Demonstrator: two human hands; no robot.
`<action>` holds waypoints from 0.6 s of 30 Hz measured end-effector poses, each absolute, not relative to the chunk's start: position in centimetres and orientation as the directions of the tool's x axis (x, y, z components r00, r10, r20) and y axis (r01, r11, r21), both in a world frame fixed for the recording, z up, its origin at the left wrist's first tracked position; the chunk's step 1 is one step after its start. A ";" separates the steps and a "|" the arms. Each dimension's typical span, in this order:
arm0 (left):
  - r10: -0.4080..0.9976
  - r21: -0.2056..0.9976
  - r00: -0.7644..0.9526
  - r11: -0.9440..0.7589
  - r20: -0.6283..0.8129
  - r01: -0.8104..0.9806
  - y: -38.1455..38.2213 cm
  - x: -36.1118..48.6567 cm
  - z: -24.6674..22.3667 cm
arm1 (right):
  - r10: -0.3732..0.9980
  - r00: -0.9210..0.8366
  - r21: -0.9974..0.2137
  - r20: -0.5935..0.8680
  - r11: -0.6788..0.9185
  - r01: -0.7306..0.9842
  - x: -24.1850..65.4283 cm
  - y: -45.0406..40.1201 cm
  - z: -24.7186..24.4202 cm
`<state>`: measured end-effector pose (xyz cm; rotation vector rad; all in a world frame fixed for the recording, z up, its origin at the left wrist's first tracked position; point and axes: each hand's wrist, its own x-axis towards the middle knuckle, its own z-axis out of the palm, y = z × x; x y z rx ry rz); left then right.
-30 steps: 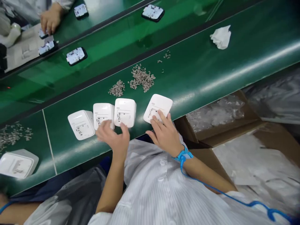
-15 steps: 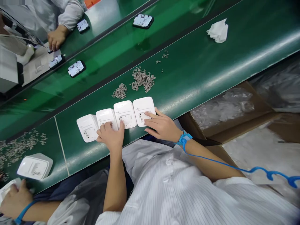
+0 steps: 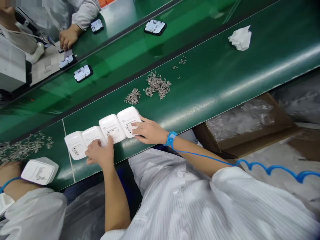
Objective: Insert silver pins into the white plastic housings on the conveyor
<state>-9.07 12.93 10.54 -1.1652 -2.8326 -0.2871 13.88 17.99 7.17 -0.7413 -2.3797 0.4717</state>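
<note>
Several white plastic housings stand side by side in a slanting row on the green bench, small sockets in their faces. Spread across the middle of the row, my left hand [image 3: 101, 152] has its thumb on one housing [image 3: 112, 128] and bent fingers on the neighbouring housing [image 3: 93, 134]. The leftmost housing [image 3: 75, 145] sits just beyond those fingers. At the other end, my right hand [image 3: 152, 132] lies against the rightmost housing [image 3: 129, 116], fingers stretched over its face and side. A blue wrist strap [image 3: 171, 138] with a coiled cord is on my right wrist.
Piles of small screws [image 3: 157, 85] lie behind the row. A crumpled white tissue [image 3: 240, 38] is farther right. Circuit boards in black cases [image 3: 155, 27] rest on the green strip. A co-worker's arm [image 3: 12, 180] is by another housing [image 3: 40, 171]. A cardboard box [image 3: 215, 135] stands below the edge.
Both my hands and the row of housings have shifted left along the bench, the leftmost now over the white line. The left co-worker's hand has moved up towards the screws.
</note>
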 end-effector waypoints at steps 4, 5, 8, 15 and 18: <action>0.619 0.166 -0.774 0.756 0.135 0.633 12.9 -11.5 10.5 | 0.573 -0.755 -0.645 0.318 0.715 0.271 11.3 19.6 7.9; 0.606 0.170 -0.784 0.765 0.134 0.621 12.9 -11.9 10.5 | 0.557 -0.770 -0.692 0.312 0.688 0.217 11.3 19.7 8.6; 0.587 0.181 -0.800 0.779 0.128 0.600 12.8 -12.8 10.5 | 0.542 -0.726 -0.795 0.423 0.607 -0.010 13.1 19.1 11.6; 0.542 0.328 -0.756 0.685 0.368 0.650 11.5 -11.8 10.5 | 0.618 -0.580 -0.843 0.530 0.314 -0.436 23.3 19.1 13.3; 0.571 0.332 -0.378 0.188 0.729 0.924 12.9 -8.4 11.8 | 0.886 -0.186 -0.894 0.424 0.442 0.067 23.8 22.1 9.8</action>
